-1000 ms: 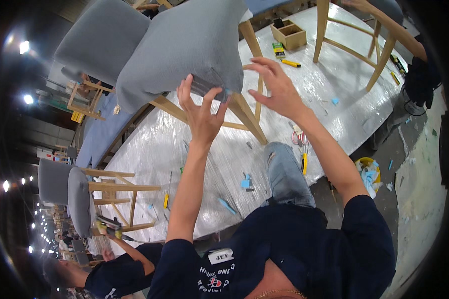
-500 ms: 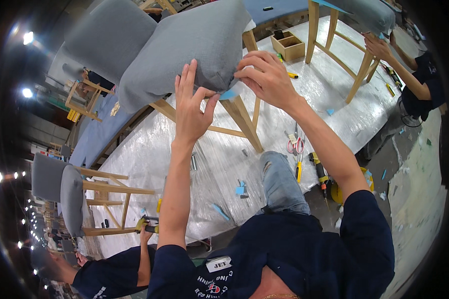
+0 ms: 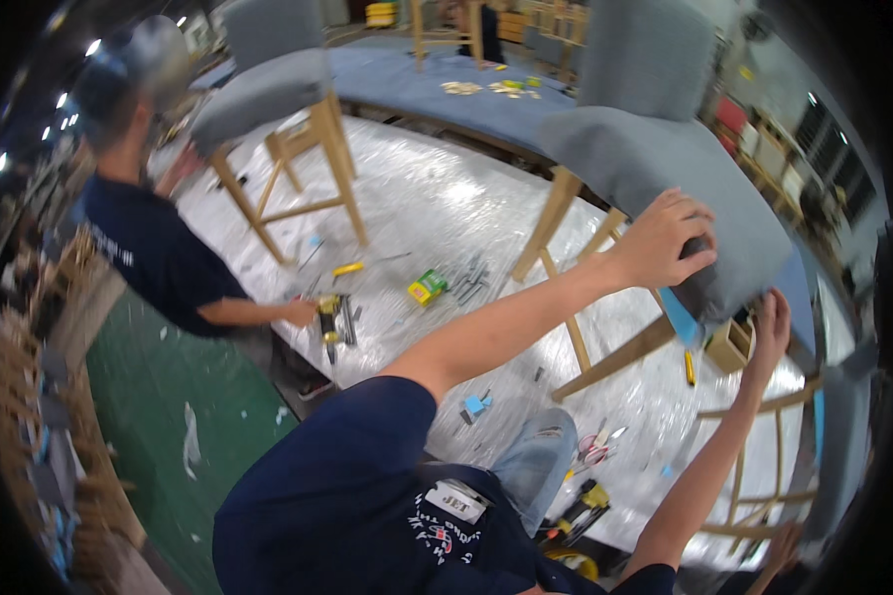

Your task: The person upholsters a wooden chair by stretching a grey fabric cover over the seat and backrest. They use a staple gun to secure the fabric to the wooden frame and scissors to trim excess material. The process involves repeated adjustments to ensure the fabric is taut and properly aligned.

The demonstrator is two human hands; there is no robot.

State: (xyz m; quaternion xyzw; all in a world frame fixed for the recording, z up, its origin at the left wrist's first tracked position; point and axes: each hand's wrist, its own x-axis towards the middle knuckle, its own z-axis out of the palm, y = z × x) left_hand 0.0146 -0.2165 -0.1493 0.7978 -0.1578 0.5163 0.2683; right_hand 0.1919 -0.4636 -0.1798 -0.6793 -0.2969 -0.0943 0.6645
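Currently the grey upholstered chair (image 3: pixel 655 164) stands on the plastic-covered worktable (image 3: pixel 437 198) in the upper right of the frame, its wooden legs (image 3: pixel 551 223) angled down toward the centre.

Hand state:
- The left hand (image 3: pixel 665 243) is clamped over the front edge of the seat, fingers curled around the fabric.
- The right hand (image 3: pixel 769 327), apart from the left and lower right of it, lies with fingers extended against the seat's underside. Whether it grips cannot be determined.

Probable hazards:
1. Tipping. Both hands load one edge of the seat. A hard pull could lift the far legs and swing the chair off the table edge.
2. Sliding. The plastic sheet looks slick, so a leg may skid under side load.
3. Obstruction. A small wooden box (image 3: pixel 729 345) and a yellow marker (image 3: pixel 688 367) lie just beside the near legs; a shifted leg could catch on either.
4. Fabric slip. Only the left hand holds firmly, so the cover may pull unevenly.
5. Proximity. A co-worker's hand (image 3: pixel 296 312) holds a yellow power tool (image 3: pixel 327 315) at centre left, near enough to matter if the chair swings.
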